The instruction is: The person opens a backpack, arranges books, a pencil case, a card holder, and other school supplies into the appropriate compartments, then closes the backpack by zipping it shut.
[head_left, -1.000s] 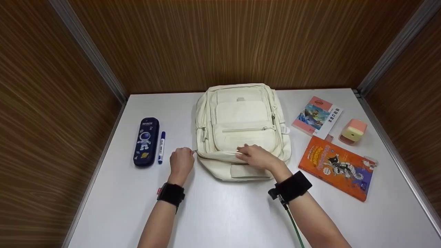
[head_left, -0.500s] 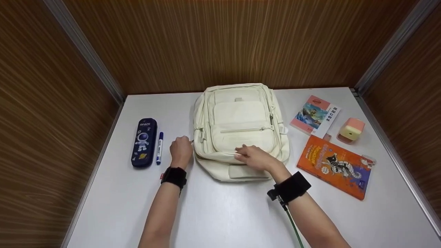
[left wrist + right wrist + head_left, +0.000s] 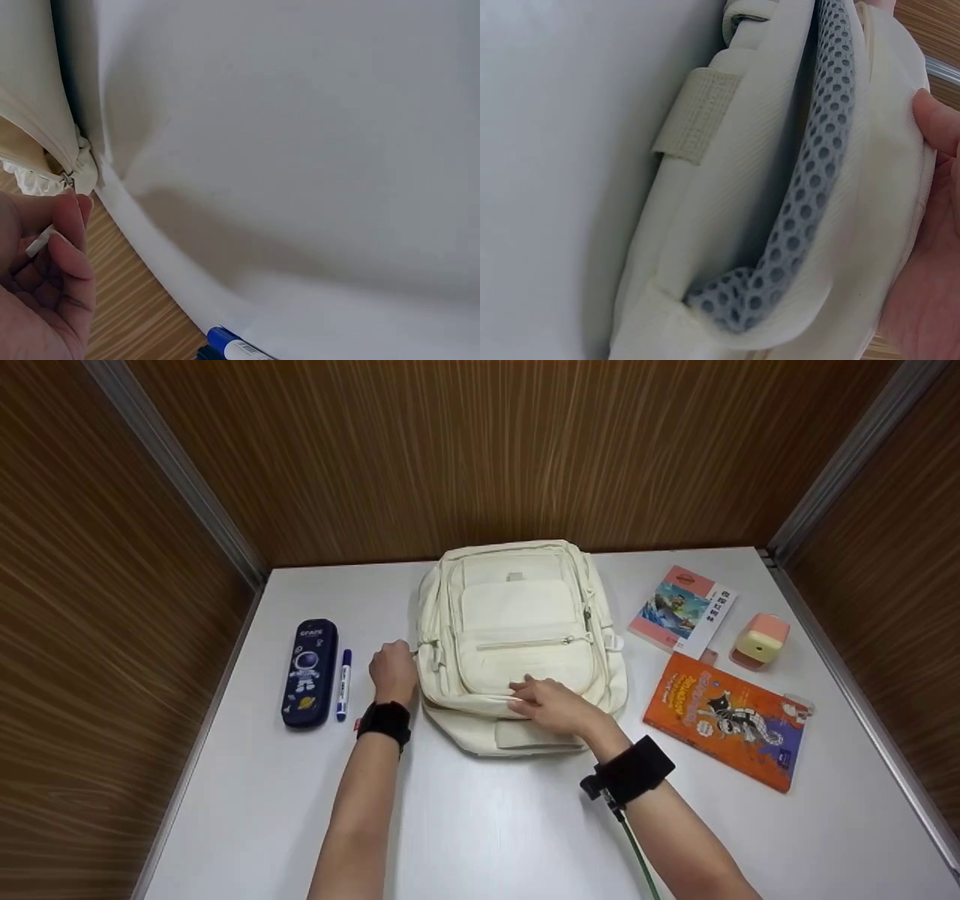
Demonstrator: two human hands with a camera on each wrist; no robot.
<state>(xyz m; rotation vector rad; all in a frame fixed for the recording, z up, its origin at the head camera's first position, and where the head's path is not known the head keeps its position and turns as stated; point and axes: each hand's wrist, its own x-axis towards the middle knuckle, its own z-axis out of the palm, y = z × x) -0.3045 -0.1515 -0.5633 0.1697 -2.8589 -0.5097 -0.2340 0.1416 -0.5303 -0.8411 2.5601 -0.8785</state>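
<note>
A cream backpack (image 3: 525,607) lies front side up on the white table. At its left side the left hand (image 3: 394,671) pinches a zipper pull; in the left wrist view the left hand (image 3: 49,277) has thumb and fingers curled round the pull's light tab, beside a parted zipper edge (image 3: 37,127). The right hand (image 3: 553,705) rests on the backpack's near edge, fingers lying across the fabric. In the right wrist view the right hand (image 3: 930,247) lies against the cream fabric (image 3: 889,150), near a grey mesh strip (image 3: 821,165); most of its fingers are hidden there.
To the left lie a dark blue astronaut pencil case (image 3: 310,675) and a blue and white marker (image 3: 343,686). At right are a pink-edged book (image 3: 682,611), an orange book (image 3: 727,720) and a pink and yellow device (image 3: 760,641). Wood-grain panels (image 3: 487,457) border the table (image 3: 480,825).
The left hand has moved away from the viewer along the backpack's left side with the zipper pull. The right hand has stayed at the near edge. The head view has shifted slightly.
</note>
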